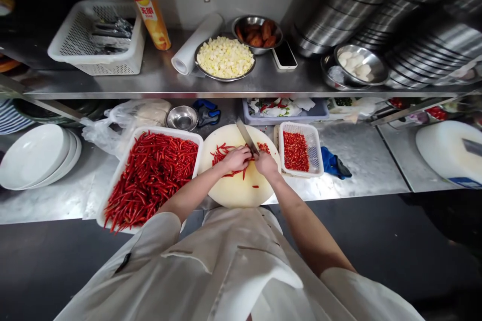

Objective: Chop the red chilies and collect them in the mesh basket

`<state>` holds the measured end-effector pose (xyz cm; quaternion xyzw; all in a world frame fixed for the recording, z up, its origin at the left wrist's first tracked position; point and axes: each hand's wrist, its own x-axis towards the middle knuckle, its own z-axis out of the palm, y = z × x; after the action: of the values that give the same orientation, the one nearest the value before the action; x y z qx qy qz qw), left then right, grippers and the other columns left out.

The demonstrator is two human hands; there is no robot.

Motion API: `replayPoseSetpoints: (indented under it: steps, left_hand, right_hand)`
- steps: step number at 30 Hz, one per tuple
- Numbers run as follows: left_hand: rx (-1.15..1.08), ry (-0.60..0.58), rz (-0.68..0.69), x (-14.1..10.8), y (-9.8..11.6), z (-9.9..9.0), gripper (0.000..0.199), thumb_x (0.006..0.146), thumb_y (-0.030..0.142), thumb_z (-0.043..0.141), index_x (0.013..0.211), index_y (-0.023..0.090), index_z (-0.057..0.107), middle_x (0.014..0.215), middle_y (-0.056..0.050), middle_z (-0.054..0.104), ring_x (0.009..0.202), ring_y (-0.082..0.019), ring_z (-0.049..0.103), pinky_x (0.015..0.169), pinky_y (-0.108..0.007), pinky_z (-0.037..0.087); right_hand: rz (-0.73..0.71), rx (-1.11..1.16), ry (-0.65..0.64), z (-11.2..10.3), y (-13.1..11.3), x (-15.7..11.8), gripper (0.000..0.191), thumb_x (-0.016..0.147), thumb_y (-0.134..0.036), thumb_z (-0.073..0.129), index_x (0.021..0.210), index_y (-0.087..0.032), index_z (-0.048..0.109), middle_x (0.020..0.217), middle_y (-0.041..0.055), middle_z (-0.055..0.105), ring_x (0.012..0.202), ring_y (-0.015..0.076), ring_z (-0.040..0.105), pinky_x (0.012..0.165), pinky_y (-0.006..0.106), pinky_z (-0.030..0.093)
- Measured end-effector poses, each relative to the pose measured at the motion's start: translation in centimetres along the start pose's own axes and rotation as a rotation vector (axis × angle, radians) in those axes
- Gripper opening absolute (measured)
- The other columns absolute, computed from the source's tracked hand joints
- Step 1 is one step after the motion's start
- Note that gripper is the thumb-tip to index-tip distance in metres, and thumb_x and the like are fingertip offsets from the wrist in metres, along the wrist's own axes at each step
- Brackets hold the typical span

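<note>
On the round cutting board [233, 195] my right hand [266, 165] grips a kitchen knife [246, 135], its blade pointing away from me. My left hand [238, 158] is closed right beside the blade, with its fingers pressed down on red chillies. Whole red chillies [223, 151] lie to the left of the knife and under my left hand. Chopped chilli pieces [263, 147] sit to the right of the blade. A white tub [201, 141] heaped with whole chillies stands left of the board. To the right, a white basket [314, 148] contains chopped chilli.
A steel shelf [158, 80] runs above the counter's back, carrying a bowl of chopped pale pieces [225, 57], a phone [285, 55] and stacked steel bowls [331, 15]. White plates [35, 155] are stacked far left. Blue-black gloves [334, 163] lie beside the basket.
</note>
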<state>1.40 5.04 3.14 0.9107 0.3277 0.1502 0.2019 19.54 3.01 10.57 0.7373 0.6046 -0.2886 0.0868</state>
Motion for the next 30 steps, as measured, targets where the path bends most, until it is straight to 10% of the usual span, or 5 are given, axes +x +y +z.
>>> replayPoseSetpoints:
  steps: [22, 30]
  left_hand:
    - [-0.042, 0.037, -0.03, -0.8, -0.1, 0.6, 0.01, 0.096, 0.02, 0.063, 0.098, 0.018, 0.072, 0.106, -0.01, 0.067, 0.108, -0.025, 0.062, 0.104, -0.041, 0.054]
    - [-0.037, 0.011, -0.016, -0.7, -0.9, -2.3, 0.01, 0.093, 0.019, 0.06, 0.097, 0.021, 0.069, 0.103, -0.007, 0.067, 0.105, -0.023, 0.061, 0.096, -0.038, 0.054]
  right_hand:
    - [-0.035, 0.066, -0.034, 1.5, -0.7, -0.3, 0.043, 0.112, -0.038, 0.043, 0.135, -0.015, 0.072, 0.126, 0.0203, 0.076, 0.123, 0.0327, 0.071, 0.104, 0.04, 0.052]
    - [-0.072, 0.154, -0.022, 0.8, 0.3, 0.7, 0.039, 0.11, -0.037, 0.051, 0.126, -0.014, 0.078, 0.123, 0.0163, 0.079, 0.12, 0.0291, 0.073, 0.101, 0.031, 0.052]
